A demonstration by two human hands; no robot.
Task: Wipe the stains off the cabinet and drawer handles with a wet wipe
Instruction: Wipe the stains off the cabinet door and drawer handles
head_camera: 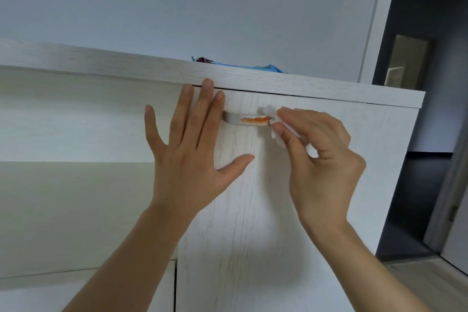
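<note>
A white wood-grain cabinet door (240, 223) fills the middle of the view. Near its top edge is a recessed handle (231, 119) smeared with an orange-red stain (254, 121). My left hand (187, 149) lies flat on the door with fingers spread, fingertips at the handle's left end and the door's top edge. My right hand (319, 159) pinches a crumpled white wet wipe (274, 124) and holds it against the right end of the stain. Part of the wipe is hidden inside my fingers.
The cabinet top (126, 66) overhangs the door, and a blue packet (243, 65) lies on it. To the left is an open shelf recess (76, 134). A dark doorway (425, 134) opens at the right, with wood floor (430, 276) below.
</note>
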